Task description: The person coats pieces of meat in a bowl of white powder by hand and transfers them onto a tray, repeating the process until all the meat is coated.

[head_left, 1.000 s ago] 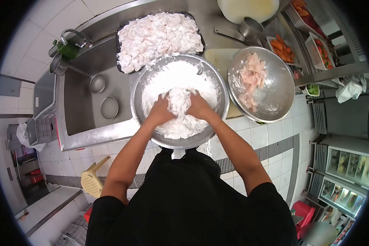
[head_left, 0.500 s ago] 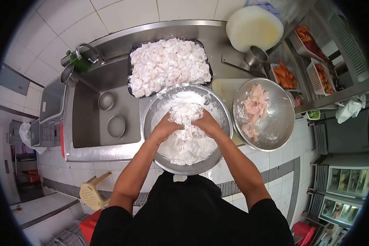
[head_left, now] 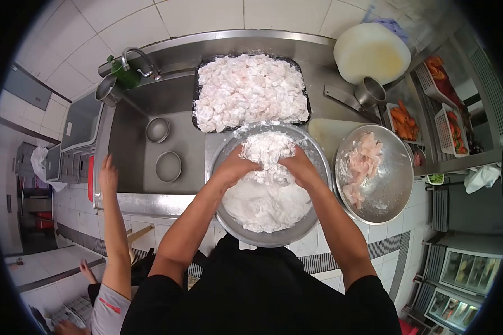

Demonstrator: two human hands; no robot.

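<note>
A large metal bowl (head_left: 274,242) holds a mound of white flour (head_left: 268,207). At the bowl's far side, my left hand (head_left: 237,166) and my right hand (head_left: 300,166) cup a clump of flour-coated meat pieces (head_left: 268,153) from either side. Both hands are closed around it, and the clump partly hides their fingertips. Behind the bowl stands a black tray (head_left: 195,92) heaped with floured meat pieces (head_left: 251,92). Right of the bowl, a metal colander (head_left: 395,173) contains pale raw meat strips (head_left: 366,162).
On the left is a sink (head_left: 134,184) with two round metal containers inside and a faucet (head_left: 142,60). Another person's arm (head_left: 114,223) reaches towards its left edge. A cutting board (head_left: 332,134), cleaver (head_left: 346,100) and metal cup (head_left: 370,92) lie right of the tray.
Another person's arm has come into view on the left. The whole scene has shifted rightwards and slightly down in the view. My hands still hold the floured clump.
</note>
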